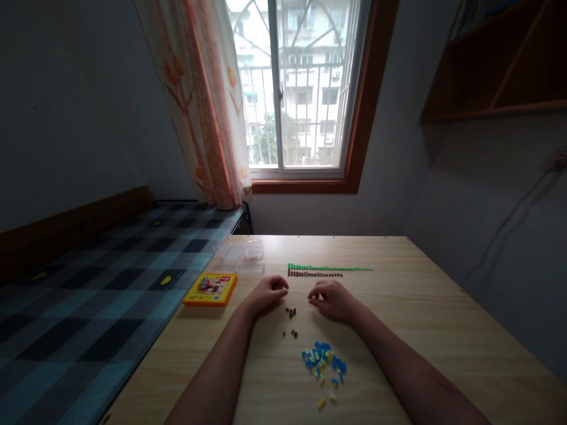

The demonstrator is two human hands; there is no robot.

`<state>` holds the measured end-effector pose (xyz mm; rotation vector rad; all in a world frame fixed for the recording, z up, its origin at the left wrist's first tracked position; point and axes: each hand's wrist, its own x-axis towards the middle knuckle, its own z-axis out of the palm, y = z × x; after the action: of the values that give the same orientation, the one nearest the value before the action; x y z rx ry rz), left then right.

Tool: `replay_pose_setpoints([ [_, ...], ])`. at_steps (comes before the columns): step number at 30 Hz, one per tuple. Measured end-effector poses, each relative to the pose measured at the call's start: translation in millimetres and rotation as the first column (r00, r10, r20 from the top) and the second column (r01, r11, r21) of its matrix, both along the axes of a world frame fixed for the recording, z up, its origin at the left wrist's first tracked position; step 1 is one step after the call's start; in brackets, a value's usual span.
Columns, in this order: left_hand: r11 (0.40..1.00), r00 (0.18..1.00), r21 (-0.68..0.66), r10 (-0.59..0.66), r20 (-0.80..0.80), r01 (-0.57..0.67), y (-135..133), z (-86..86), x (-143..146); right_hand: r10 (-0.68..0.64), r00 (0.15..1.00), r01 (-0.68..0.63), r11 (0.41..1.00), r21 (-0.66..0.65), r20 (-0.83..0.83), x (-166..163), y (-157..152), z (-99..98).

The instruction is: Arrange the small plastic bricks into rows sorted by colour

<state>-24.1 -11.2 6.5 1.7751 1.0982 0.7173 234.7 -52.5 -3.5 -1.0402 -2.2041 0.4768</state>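
My left hand rests at the middle of the table with its fingers curled and a gap between thumb and forefinger; nothing shows in it. Facing it from the right, my right hand has its fingertips drawn together, and whatever they may hold is too small to see. Just beyond both hands lies a row of small brown bricks, with a longer row of green bricks behind it. Loose brown bricks lie between my forearms. Closer to me is a scattered pile of blue, yellow and pale bricks.
A yellow and orange box lies at the table's left edge, with clear plastic trays behind it. A bed with a checked cover adjoins the left side. Beyond the wooden table are a curtain and a window.
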Motion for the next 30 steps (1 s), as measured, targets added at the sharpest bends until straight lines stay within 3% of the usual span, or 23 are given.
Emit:
replay_pose_setpoints([
  [3,0.994,0.994,-0.086,-0.07,-0.078,0.064,-4.9,6.3,-3.5,0.082,0.996,-0.081,0.996,-0.037,0.032,-18.2,-11.3,-0.2],
  [9,0.971,0.978,-0.195,-0.162,-0.128,0.135,-9.5,9.2,-6.0,0.095,0.989,-0.098,0.995,0.024,0.113,-23.0,-16.2,1.2],
  [21,0.966,0.893,-0.041,-0.251,-0.374,0.254,-9.2,14.4,-4.3,0.082,0.98,-0.092,0.995,0.046,0.18,-27.4,-11.9,-3.7],
  [30,0.962,0.883,0.039,-0.233,-0.408,0.272,-11.0,14.3,-1.6,0.026,0.982,-0.039,0.997,0.069,0.185,-21.4,-7.5,-6.0],
])
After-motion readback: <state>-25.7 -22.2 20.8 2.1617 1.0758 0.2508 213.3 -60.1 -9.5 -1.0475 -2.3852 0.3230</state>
